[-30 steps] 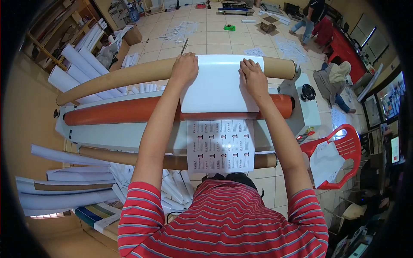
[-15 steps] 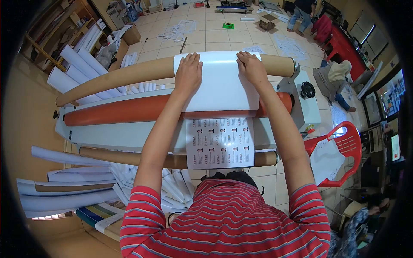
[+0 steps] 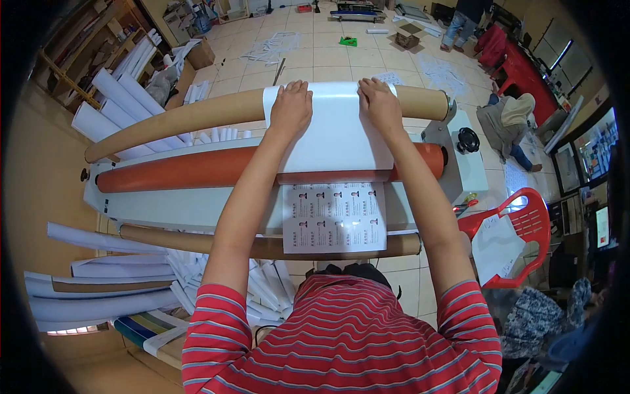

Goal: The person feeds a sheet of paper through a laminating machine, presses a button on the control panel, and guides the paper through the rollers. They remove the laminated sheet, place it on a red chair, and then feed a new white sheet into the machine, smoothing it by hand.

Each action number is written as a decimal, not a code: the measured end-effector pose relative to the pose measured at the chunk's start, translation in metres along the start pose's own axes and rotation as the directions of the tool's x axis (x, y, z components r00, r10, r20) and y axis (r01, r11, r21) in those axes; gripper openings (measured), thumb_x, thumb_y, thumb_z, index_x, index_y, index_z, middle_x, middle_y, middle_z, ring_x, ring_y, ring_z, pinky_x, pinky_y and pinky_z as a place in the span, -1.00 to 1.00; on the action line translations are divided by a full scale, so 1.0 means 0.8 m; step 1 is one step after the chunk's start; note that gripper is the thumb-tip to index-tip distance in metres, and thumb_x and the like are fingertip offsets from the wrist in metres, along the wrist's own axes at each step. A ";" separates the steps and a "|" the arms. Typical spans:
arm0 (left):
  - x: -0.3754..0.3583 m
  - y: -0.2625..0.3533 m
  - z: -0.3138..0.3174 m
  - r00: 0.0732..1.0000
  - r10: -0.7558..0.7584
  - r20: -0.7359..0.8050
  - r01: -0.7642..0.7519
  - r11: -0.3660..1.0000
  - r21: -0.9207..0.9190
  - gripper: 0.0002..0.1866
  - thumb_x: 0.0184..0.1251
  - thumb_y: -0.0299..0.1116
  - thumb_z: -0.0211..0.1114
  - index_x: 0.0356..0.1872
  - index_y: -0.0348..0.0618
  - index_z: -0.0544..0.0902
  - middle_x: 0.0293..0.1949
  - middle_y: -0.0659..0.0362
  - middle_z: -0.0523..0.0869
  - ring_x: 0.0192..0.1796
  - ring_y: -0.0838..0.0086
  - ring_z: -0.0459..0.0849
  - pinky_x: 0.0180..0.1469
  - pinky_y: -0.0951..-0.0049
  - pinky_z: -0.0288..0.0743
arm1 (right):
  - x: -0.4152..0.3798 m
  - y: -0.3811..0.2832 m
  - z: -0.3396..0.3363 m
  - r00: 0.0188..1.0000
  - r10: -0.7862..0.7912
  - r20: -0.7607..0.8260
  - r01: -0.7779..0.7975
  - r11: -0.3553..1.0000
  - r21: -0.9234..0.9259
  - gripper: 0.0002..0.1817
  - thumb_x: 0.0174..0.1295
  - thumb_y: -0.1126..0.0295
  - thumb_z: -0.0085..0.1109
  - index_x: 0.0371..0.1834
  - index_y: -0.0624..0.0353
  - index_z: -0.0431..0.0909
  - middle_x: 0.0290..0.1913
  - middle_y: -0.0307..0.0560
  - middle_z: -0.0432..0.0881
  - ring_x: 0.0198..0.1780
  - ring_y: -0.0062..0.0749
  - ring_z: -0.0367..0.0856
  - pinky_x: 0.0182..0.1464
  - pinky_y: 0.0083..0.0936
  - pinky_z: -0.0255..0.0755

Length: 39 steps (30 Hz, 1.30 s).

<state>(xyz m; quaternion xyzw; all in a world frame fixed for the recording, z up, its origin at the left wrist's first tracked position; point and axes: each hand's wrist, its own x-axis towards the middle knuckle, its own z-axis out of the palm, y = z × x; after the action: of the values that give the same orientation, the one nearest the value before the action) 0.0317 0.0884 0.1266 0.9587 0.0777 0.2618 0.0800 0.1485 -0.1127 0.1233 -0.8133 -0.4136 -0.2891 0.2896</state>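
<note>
A long laminating machine [image 3: 249,205] with an orange-red roller [image 3: 177,169] stands in front of me. Above that roller lies a cardboard tube [image 3: 197,111] with a white glossy sheet [image 3: 335,134] wrapped over its right part and reaching down to the roller. My left hand [image 3: 291,110] rests flat on the left side of this white sheet, fingers over the top of the tube. On its right side lies my right hand [image 3: 380,105], fingers bent over the top. Below the roller, a printed sheet [image 3: 335,220] with rows of small portraits lies between my forearms; its upper end is hidden.
A red plastic chair [image 3: 535,223] with papers stands at right, near the machine's black knob [image 3: 468,140]. Paper rolls [image 3: 111,308] lie at left, by a shelf [image 3: 72,59]. One person [image 3: 512,121] sits on the floor; another [image 3: 462,26] stands farther back.
The printed sheet has shifted slightly up toward the roller. My left hand has moved a little to the right. At the lower right, a person in patterned clothing has moved further into view.
</note>
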 end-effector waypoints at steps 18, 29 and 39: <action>0.015 0.008 0.014 0.997 0.023 -0.076 -0.026 0.999 -0.040 -0.54 0.50 -0.21 -0.08 0.19 -0.32 0.53 0.19 -0.08 0.58 0.32 0.11 0.46 0.43 0.01 0.13 | -0.033 -0.020 0.000 0.999 0.030 0.038 -0.025 0.993 -0.115 -0.65 0.34 0.30 0.08 0.11 0.21 0.58 0.18 0.01 0.60 0.28 0.00 0.48 0.34 -0.08 0.31; -0.040 0.077 0.016 0.992 0.049 -0.119 -0.048 0.999 0.010 -0.51 0.43 -0.25 0.03 0.29 -0.30 0.44 0.36 -0.15 0.38 0.43 -0.06 0.25 0.44 -0.12 0.06 | -0.013 -0.019 0.005 0.989 0.041 0.140 -0.028 0.995 -0.097 -0.52 0.43 0.18 -0.16 0.17 0.33 0.49 0.24 0.16 0.52 0.33 0.09 0.40 0.39 0.06 0.16; -0.032 0.077 0.023 0.996 0.051 -0.071 -0.049 0.998 0.024 -0.47 0.45 -0.19 0.00 0.32 -0.32 0.39 0.36 -0.19 0.36 0.42 -0.14 0.26 0.41 -0.16 0.10 | -0.002 -0.013 0.010 0.971 0.059 0.230 -0.018 0.984 -0.178 -0.49 0.45 0.15 -0.21 0.26 0.30 0.43 0.29 0.13 0.48 0.37 0.13 0.34 0.43 0.07 0.09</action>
<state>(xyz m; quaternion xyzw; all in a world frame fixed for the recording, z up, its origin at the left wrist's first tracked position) 0.0261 0.0212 0.1102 0.9512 0.0594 0.2970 0.0599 0.1409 -0.1029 0.1194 -0.8719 -0.4019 -0.2205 0.1720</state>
